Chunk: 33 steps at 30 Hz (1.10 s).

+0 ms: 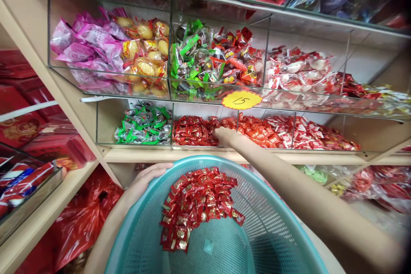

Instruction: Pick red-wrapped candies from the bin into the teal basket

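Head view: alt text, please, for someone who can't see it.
A person's left hand is against a teal basket holding red packets; the right hand reaches into a shelf bin of similar packets. Above, a yellow tag reads 15.

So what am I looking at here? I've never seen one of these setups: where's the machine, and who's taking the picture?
There's no machine: these are a person's bare hands, and the one picture comes from a camera worn on their head, looking forward and down. The left hand holds the rim of a teal basket with small red packets inside. The right hand reaches to similar shelf packets; whether its fingers grip any is hidden. Clear-walled bins above the wooden shelf edge hold other wrapped goods, including green ones, and a yellow label reads 15.
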Motion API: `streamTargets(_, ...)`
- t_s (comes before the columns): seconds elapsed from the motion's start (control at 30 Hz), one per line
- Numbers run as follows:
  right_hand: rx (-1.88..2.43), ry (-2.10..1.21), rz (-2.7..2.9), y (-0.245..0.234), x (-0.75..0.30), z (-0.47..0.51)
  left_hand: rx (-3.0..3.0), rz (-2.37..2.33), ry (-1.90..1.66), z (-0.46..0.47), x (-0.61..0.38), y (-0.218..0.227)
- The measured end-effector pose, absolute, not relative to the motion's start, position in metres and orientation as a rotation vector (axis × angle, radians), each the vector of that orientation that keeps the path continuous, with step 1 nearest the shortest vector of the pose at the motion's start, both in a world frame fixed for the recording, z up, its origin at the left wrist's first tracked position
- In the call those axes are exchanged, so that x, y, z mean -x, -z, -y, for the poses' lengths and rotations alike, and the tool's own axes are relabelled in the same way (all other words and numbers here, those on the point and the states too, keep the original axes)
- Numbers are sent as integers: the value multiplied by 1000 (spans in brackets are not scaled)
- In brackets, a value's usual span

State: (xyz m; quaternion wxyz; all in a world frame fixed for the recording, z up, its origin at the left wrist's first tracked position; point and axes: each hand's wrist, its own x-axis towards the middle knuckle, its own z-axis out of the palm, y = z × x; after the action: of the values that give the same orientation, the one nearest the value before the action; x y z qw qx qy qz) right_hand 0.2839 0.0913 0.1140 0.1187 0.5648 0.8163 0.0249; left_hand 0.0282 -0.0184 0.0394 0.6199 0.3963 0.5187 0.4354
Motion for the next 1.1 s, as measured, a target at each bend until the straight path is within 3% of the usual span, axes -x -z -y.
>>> streamTargets(0.3,-1711,-120,-2363,-111,-282,-91,-905,-1217,-996,18,-29,-41)
streamTargets(0.53,-1760,-183,-2424,-138,-285,-74,-993,-1199,-969,20,-26,-43)
streamTargets(0.7,-1603,-30,-2814,-149,-298,-19,-1081,-1211,-963,21,-22,-43)
streamTargets(0.93,-1575,424,-2651,-81,-340,65,-1008,-1223,-962,22,-27,-43)
streamTargets(1.1,-1675,263,-2357,-28,-352,79,-1004,-1270,-1009,21,-29,-40)
